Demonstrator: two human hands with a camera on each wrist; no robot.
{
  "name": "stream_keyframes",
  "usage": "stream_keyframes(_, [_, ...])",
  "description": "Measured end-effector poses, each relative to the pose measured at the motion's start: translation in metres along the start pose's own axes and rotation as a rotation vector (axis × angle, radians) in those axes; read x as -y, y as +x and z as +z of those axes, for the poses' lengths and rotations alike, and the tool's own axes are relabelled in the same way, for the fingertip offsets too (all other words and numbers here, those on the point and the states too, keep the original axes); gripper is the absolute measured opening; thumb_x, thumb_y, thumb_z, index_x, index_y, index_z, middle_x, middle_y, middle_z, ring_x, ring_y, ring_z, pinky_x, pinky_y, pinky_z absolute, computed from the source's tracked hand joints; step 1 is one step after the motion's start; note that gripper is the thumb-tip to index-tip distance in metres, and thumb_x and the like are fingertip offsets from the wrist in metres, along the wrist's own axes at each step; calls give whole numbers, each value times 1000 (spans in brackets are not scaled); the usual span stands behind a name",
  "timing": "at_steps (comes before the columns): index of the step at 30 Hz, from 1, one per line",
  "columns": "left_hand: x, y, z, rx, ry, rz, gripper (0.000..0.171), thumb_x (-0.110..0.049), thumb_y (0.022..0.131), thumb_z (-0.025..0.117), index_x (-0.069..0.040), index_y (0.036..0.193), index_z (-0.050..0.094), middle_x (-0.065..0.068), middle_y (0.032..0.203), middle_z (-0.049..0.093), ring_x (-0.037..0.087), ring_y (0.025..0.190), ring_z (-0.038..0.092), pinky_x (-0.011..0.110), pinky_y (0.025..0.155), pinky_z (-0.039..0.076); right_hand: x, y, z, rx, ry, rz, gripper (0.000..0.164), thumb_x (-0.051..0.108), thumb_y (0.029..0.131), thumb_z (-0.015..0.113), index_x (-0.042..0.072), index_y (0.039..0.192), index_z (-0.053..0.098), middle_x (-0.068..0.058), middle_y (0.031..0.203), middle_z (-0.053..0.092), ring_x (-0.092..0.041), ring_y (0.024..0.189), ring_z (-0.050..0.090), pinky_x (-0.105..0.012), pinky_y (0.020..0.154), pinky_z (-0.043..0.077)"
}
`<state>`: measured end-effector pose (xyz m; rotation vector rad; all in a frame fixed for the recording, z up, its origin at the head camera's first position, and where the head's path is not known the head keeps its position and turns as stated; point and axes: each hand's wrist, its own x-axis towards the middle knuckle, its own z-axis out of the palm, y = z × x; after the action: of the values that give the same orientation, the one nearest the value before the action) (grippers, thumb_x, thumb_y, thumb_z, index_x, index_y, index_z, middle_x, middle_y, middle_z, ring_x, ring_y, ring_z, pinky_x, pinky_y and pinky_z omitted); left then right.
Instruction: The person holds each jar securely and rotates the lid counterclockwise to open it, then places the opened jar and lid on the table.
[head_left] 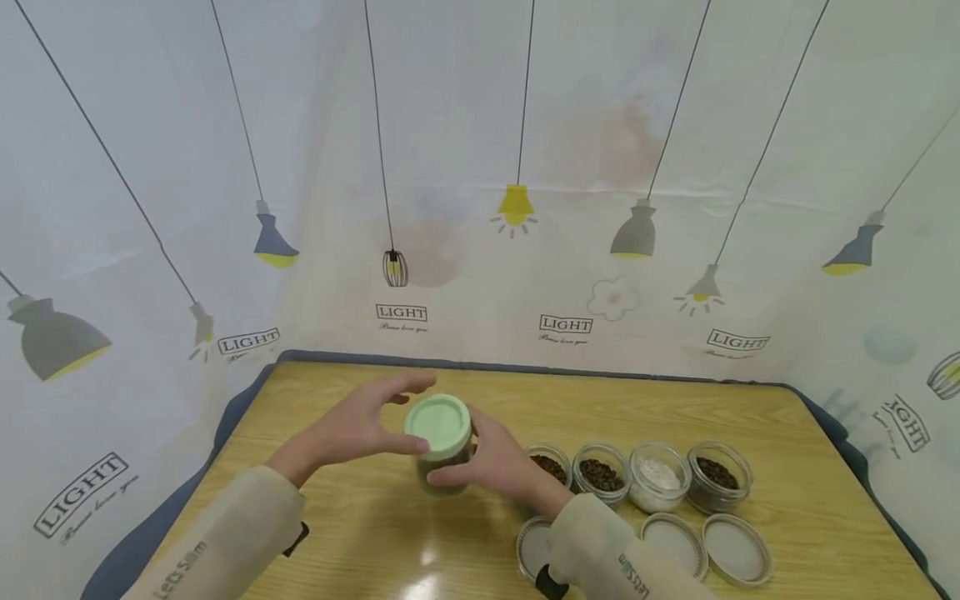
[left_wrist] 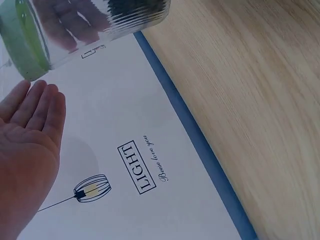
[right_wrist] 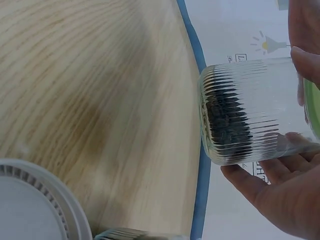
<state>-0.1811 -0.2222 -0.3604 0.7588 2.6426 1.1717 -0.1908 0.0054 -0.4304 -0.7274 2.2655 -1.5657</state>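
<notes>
A ribbed clear glass jar [right_wrist: 240, 110] with a pale green lid [head_left: 438, 423] is held above the table, with dark, grainy contents at its bottom. My right hand [head_left: 495, 457] grips the jar's side, its thumb in front and its fingers wrapped behind. At the lid's left side is my left hand [head_left: 360, 425]. Its thumb reaches the lid's near edge, while its other fingers stretch out past the far side, fairly straight. In the left wrist view, those fingertips [left_wrist: 37, 92] lie close by the green rim; whether they touch it I cannot tell.
Several open glass jars stand in a row at the right; one holds white contents [head_left: 660, 474], the others dark brown bits [head_left: 602, 475]. Pale lids [head_left: 738, 548] lie in front of them on the wooden table [head_left: 360, 533]. A printed sheet [head_left: 465, 333] surrounds the table's back and sides.
</notes>
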Motion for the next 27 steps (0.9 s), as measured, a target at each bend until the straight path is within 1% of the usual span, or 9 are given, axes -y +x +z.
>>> stream_keyframes(5, [-1,0,0,57,58,70,81,-43,74,83,-20,143,47,-2,146,50,24,133,48,50,108,42,-3,-3,7,14,58,9,81,31,70,87,27,140,46,10,128,60,-15,122,54,-49,110,38])
stream_keyframes(9, [-2,2,1,87,96,74,81,-48,71,83,-25,141,49,-8,142,53,17,129,51,48,105,43,-5,-5,11,16,95,15,79,31,70,87,30,138,47,11,128,60,-14,122,54,-50,111,37])
stream_keyframes(11, [-2,3,3,101,117,68,82,-48,70,84,-26,141,50,-10,141,54,14,128,51,46,104,43,-6,-6,13,15,85,9,78,32,70,87,29,137,48,12,128,60,-14,122,54,-50,111,37])
stream_keyframes(14, [-4,5,7,121,167,89,81,-46,69,85,-25,140,52,-12,139,56,13,128,52,42,103,45,-9,-8,15,13,69,-1,79,33,71,86,28,139,46,11,129,59,-14,122,54,-50,110,38])
stream_keyframes(15, [-5,6,8,127,189,103,80,-46,69,85,-25,139,52,-11,139,56,13,128,52,42,103,45,-10,-8,16,12,70,2,80,33,71,86,29,140,45,11,129,59,-14,123,54,-49,110,38])
stream_keyframes(18, [-8,8,12,141,277,136,75,-48,70,83,-29,137,55,-8,141,55,18,130,52,44,103,45,-12,-10,17,8,86,15,88,33,71,87,31,145,39,11,132,57,-14,123,53,-49,110,39])
stream_keyframes(21, [-12,9,15,150,352,143,70,-50,71,81,-36,135,55,-2,145,52,24,132,50,49,106,43,-13,-12,17,-8,89,32,92,32,71,87,30,148,36,8,133,56,-15,123,53,-48,108,41])
stream_keyframes(24, [-15,10,18,150,408,152,67,-50,73,79,-39,134,56,3,146,52,29,132,51,53,106,42,-13,-15,18,-37,80,47,91,31,71,87,25,147,38,4,131,57,-16,120,55,-46,106,44])
stream_keyframes(27, [-16,11,20,148,451,183,66,-50,72,79,-38,134,57,5,143,55,28,129,54,50,104,45,-15,-18,20,-68,65,56,89,32,70,87,24,145,40,2,130,58,-16,117,56,-44,103,46])
